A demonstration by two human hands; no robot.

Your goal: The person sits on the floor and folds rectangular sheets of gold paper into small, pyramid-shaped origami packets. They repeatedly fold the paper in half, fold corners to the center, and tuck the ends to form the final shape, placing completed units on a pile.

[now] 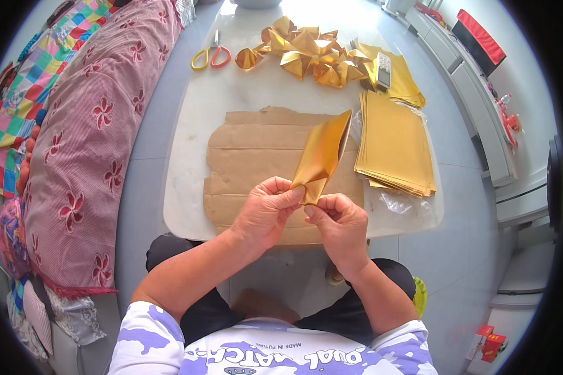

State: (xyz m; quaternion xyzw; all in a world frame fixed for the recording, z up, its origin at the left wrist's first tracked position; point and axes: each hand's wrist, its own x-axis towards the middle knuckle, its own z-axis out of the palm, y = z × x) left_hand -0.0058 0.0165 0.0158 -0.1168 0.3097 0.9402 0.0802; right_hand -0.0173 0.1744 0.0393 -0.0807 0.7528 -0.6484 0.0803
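A folded sheet of shiny gold paper (323,147) is held up over a flattened piece of brown cardboard (248,164). My left hand (267,211) pinches its lower end between thumb and fingers. On the other side, my right hand (340,225) grips the bottom corner with thumb and forefinger. The paper's upper end stands partly apart, like a tube or pocket. To the right lies a stack of flat gold paper sheets (396,145) on clear plastic. Several folded gold paper pieces (309,49) are heaped at the far side of the table.
The white table (187,197) carries scissors (211,56) with yellow and red handles at the far left. A remote control (384,70) rests on more gold sheets (406,77). Left is a sofa with a pink flowered cover (94,154); right stands a white cabinet (474,93).
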